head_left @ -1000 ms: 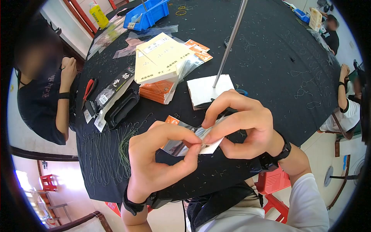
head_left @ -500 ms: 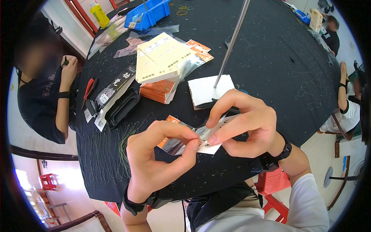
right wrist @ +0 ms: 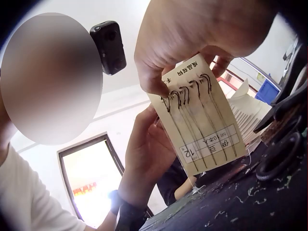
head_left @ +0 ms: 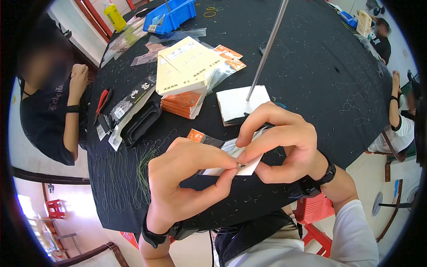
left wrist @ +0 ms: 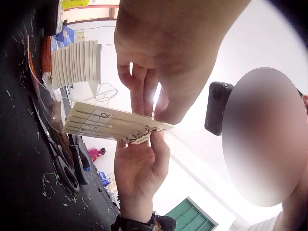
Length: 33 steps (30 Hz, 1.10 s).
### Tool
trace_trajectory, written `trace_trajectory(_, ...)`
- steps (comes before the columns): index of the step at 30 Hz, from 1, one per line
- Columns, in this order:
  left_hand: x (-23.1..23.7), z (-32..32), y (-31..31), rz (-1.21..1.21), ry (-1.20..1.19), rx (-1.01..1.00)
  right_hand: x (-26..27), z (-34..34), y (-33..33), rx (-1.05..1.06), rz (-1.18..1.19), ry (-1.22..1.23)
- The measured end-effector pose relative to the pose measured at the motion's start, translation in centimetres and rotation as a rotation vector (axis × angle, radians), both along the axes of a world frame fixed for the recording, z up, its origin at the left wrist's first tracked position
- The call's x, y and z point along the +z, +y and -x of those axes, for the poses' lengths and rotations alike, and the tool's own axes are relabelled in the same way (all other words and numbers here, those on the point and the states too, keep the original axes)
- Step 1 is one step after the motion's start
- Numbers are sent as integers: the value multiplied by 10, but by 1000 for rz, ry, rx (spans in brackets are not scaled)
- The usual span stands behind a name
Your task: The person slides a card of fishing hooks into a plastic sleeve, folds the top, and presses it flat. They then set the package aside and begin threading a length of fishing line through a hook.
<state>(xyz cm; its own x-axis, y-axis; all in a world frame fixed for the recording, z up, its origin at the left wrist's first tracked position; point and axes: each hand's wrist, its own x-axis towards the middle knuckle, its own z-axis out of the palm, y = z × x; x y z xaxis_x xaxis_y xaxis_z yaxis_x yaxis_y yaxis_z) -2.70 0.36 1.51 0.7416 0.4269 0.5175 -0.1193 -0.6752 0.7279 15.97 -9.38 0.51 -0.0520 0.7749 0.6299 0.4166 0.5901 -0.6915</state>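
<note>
Between both hands is a cream card (right wrist: 207,125) of fishing hooks, with several dark hooks in a row near one end and their lines running along it. My right hand (head_left: 284,147) pinches the card by that end. The left hand (head_left: 191,178) has thumb and forefinger together at the card's edge beside the hooks, its fingertips close to those of the right. What exactly the left fingertips pinch, I cannot tell. Below the hands, a clear sleeve with an orange end (head_left: 195,135) shows partly behind the left hand. Scissors (left wrist: 65,171) lie on the black cloth.
A stack of cream cards (head_left: 182,66) rests on orange packs (head_left: 180,107). A metal rod (head_left: 267,49) rises from a white block (head_left: 238,100). Left are green lines (head_left: 142,171), red-handled pliers (head_left: 103,102) and a black tray (head_left: 141,123). A blue bin (head_left: 173,20) stands behind; other people sit around.
The left hand has moved slightly right, its fingertips now meeting the right hand's. The card has shifted and tilted a little between them, and the sleeve is more covered.
</note>
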Motion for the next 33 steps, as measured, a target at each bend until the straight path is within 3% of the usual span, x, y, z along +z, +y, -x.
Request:
trace_trajectory(13, 1, 0, -2, 15, 16, -34, -3, -2, 0, 14, -15, -50)
trace_trajectory(28, 0, 0, -4, 44, -14, 67, -1, -1, -1, -10, 7, -55)
trace_trajectory(30, 3, 1, 0, -47, 4, -57, -2, -1, -1, -5, 7, -61)
trace_trajectory(33, 2, 0, 1, -62, -14, -81, -1, -1, -1, -1, 3, -68)
